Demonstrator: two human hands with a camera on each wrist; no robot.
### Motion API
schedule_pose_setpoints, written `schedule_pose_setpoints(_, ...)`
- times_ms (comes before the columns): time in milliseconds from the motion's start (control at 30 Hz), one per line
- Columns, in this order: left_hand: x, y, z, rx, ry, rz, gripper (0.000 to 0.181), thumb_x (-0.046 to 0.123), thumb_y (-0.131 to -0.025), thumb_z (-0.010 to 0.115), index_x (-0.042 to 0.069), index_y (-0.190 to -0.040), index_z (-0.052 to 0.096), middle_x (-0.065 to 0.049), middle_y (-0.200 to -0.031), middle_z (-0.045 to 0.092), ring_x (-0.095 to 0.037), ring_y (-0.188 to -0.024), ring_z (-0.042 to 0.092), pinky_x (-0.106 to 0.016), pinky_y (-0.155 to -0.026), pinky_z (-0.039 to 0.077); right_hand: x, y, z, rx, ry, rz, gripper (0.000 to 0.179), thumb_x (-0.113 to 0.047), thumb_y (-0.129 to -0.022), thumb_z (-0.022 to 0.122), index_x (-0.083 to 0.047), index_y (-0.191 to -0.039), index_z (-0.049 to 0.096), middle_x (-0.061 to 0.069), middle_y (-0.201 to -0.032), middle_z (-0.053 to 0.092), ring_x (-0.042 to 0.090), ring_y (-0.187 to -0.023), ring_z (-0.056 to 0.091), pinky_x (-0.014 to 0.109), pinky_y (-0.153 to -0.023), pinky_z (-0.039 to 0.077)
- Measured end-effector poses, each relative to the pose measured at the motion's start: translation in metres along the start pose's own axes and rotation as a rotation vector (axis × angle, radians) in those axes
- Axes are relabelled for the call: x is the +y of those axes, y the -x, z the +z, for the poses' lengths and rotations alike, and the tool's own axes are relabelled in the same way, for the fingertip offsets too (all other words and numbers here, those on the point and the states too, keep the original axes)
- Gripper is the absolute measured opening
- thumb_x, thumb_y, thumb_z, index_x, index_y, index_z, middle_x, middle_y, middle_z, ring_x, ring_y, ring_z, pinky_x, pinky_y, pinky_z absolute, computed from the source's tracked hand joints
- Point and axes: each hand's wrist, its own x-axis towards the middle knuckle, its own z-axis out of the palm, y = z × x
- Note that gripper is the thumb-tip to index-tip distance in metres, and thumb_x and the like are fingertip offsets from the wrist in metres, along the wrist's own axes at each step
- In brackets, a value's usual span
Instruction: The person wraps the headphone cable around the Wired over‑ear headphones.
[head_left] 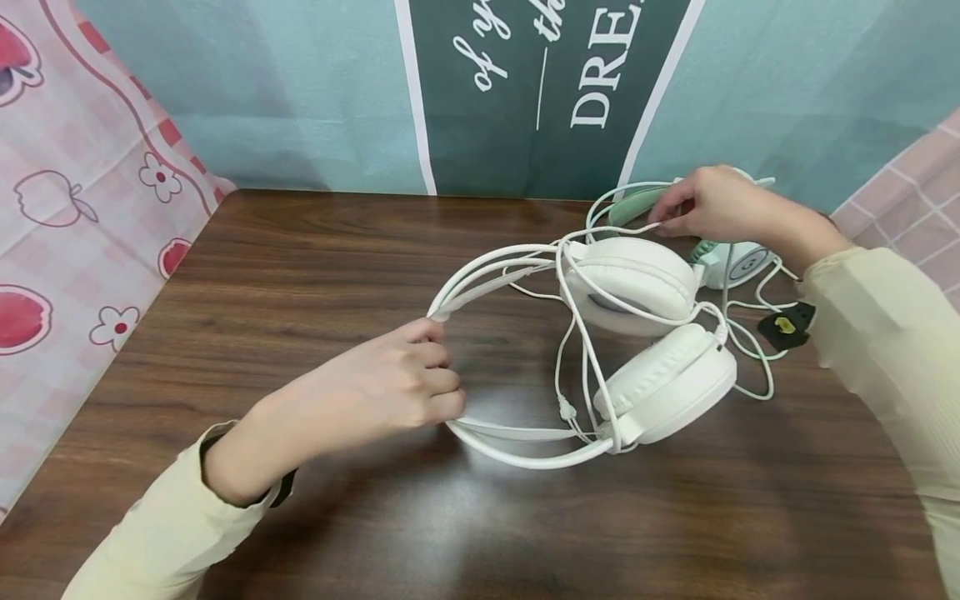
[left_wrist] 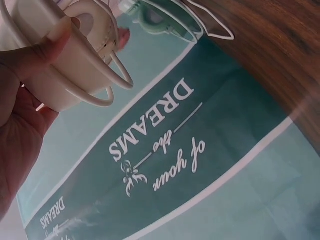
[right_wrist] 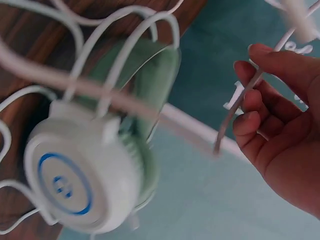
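Observation:
White over-ear headphones (head_left: 663, 387) are held up by the headband in my left hand (head_left: 375, 379), with the two ear cups toward the right. In the left wrist view, the thumb lies over the wide white headband (left_wrist: 65, 60). My right hand (head_left: 716, 204) pinches a thin white cable (right_wrist: 237, 112) between thumb and fingers, above and behind the far ear cup. That cable loops over the ear cups and round the end of the headband. Beneath the right hand lies a second headset (right_wrist: 85, 170), white with green padding, partly hidden by the arm.
Several white cables tangle round the second headset at the back right of the brown wooden table (head_left: 300, 258). A black tag with a yellow mark (head_left: 785, 326) lies by the right sleeve. A teal cloth with lettering (head_left: 262, 92) hangs behind, a pink patterned cloth (head_left: 67, 192) at left.

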Motion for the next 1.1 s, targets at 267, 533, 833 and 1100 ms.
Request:
schedule_pose_setpoints(267, -0.002, 0.007, -0.005, 0.015, 0.034, -0.049, 0.02, -0.009, -0.078, 0.048, 0.01, -0.072, 0.046, 0.003, -0.062, 0.042, -0.014, -0.062, 0.046, -0.031, -0.081, 0.038, 0.026, 0.014, 0.007, -0.066, -0.037, 0.103, 0.013, -0.002, -0.082, 0.062, -0.002, -0.092, 0.07, 0.004, -0.077, 0.065, 0.012, -0.063, 0.051, 0.027, -0.055, 0.04)
schedule_pose_setpoints(533, -0.01, 0.014, -0.001, 0.038, 0.083, -0.105, 0.018, -0.008, -0.077, 0.05, 0.009, -0.073, 0.048, 0.004, -0.063, 0.044, -0.015, -0.062, 0.048, -0.032, -0.079, 0.039, 0.029, 0.025, 0.011, -0.113, -0.12, 0.14, 0.011, -0.004, -0.083, 0.062, -0.002, -0.092, 0.069, 0.005, -0.069, 0.061, 0.015, -0.052, 0.051, 0.027, -0.049, 0.043)
schedule_pose_setpoints(833, -0.019, 0.024, 0.001, 0.01, 0.13, -0.193, 0.021, -0.012, -0.074, 0.054, 0.009, -0.076, 0.051, 0.003, -0.066, 0.048, -0.016, -0.065, 0.048, -0.034, -0.083, 0.037, 0.019, 0.03, 0.02, -0.134, -0.17, 0.125, 0.016, -0.008, -0.085, 0.062, 0.0, -0.098, 0.067, 0.006, -0.066, 0.062, 0.017, -0.053, 0.057, 0.029, -0.05, 0.047)
schedule_pose_setpoints(1100, -0.026, 0.032, -0.001, -0.018, 0.119, -0.245, 0.022, -0.012, -0.073, 0.054, 0.009, -0.078, 0.055, 0.004, -0.07, 0.054, -0.016, -0.069, 0.051, -0.035, -0.085, 0.037, 0.018, 0.033, 0.024, -0.152, -0.188, 0.168, 0.006, -0.005, -0.082, 0.064, -0.003, -0.087, 0.064, 0.005, -0.068, 0.063, 0.02, -0.057, 0.059, 0.028, -0.052, 0.047)
